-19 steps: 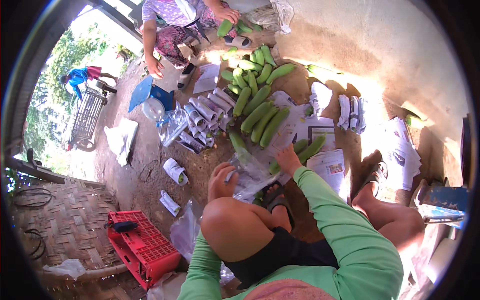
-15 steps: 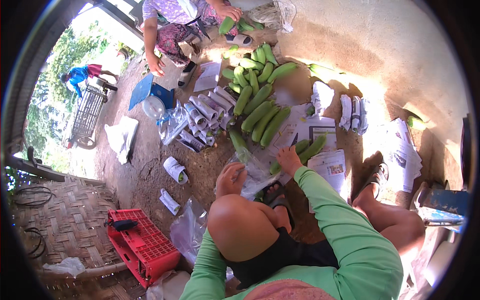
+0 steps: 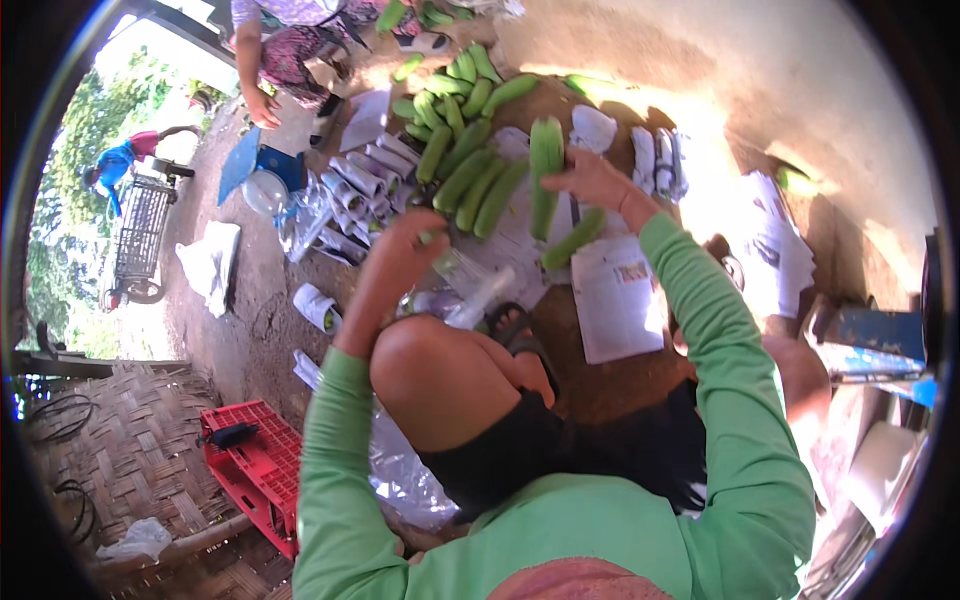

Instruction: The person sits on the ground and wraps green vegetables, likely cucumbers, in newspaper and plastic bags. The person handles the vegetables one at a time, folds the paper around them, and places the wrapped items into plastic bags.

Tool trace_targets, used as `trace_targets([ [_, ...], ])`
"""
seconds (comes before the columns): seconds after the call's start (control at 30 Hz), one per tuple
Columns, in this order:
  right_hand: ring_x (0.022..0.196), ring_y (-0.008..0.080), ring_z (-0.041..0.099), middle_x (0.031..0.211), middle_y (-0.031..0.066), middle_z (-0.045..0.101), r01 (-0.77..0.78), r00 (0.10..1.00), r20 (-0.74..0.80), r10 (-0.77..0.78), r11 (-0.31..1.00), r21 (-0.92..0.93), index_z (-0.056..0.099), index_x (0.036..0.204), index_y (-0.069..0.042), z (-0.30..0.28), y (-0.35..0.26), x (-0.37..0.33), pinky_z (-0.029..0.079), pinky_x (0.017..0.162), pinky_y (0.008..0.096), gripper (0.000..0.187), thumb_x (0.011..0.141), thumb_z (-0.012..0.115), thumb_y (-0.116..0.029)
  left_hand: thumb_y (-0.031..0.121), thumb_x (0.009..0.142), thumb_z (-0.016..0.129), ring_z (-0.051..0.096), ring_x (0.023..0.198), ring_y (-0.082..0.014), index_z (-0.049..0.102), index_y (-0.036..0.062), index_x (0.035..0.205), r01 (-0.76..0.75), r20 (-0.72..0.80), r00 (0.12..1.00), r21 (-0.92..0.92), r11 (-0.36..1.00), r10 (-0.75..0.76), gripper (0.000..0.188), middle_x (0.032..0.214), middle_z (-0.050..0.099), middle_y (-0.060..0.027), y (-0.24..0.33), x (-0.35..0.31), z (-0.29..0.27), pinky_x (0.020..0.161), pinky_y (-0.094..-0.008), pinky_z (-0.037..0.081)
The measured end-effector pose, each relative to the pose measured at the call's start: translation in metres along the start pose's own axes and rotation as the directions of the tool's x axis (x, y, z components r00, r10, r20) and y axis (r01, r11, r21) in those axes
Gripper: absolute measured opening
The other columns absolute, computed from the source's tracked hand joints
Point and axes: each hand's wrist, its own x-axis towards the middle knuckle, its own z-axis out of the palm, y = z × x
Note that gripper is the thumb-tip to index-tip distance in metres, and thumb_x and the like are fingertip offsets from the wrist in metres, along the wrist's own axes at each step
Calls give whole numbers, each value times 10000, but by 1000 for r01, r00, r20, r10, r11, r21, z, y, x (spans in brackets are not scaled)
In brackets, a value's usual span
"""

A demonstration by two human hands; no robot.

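A long green cylindrical gourd (image 3: pixel 546 205), pinched in our right hand (image 3: pixel 597 184), points away from us, right of our left hand (image 3: pixel 408 240), whose grip we cannot tell.

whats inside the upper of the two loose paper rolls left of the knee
At the open end of the paper roll, something green shows; paper hides the rest.
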Motion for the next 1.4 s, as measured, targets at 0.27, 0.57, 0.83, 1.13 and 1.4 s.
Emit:
trace_targets([
  [0.27, 1111, 262, 699, 1377, 94, 650, -149, 982, -42, 184, 892, 426, 533, 1461, -100, -44, -33, -79, 557, 966, 393, 764, 865, 809, -492, 342, 902, 822, 654, 1089, -215, 523, -54, 1431, 57, 255, 967, -122, 991, -25, 725, 1211, 687, -181, 91, 110, 62, 913, -328, 528],
  [0.57, 1076, 242, 710, 1279, 93, 693, -435, 828, -120, 548, 762, 480, 571, 1427, -116, -33, 66, -152, 600, 896, 398, 618, 965, 701, -505, 317, 893, 819, 654, 1038, -196, 589, -44, 1381, 535, 505, 825, -554, 638, -254, 649, 1209, 690, -131, 62, 40, 252, 875, -330, 521],
  [0.83, 1016, 288, 736, 1091, 123, 748, -701, 516, -78, 853, 369, -610, 716, 1198, -65, 24, 206, -229, 598, 884, 454, 408, 956, 694, -393, 325, 846, 819, 666, 1150, -293, 596, -25, 1392, 523, 490, 812, -369, 768, -318, 686, 1269, 691, -204, 38, -28, 324, 996, -386, 505],
  [1.13, 1147, 443, 666, 1233, 281, 681, -745, 667, -436, 604, 523, -414, 635, 1267, 36, 78, 250, -264, 523, 1015, 492, 693, 747, 911, -332, 347, 795, 805, 615, 1215, -451, 653, 12, 1238, 267, 398, 909, -326, 907, -125, 576, 1234, 674, -283, -19, -54, 370, 1016, -487, 499],
  [1.4, 1139, 512, 633, 1152, 349, 678, -803, 583, -554, 595, 526, -280, 651, 1101, 33, 92, 260, -270, 505, 959, 579, 473, 1006, 598, -427, 380, 796, 791, 639, 1153, -417, 663, 49, 1208, 318, 537, 824, -174, 932, -181, 544, 1182, 692, -226, 3, -61, 385, 972, -482, 507],
])
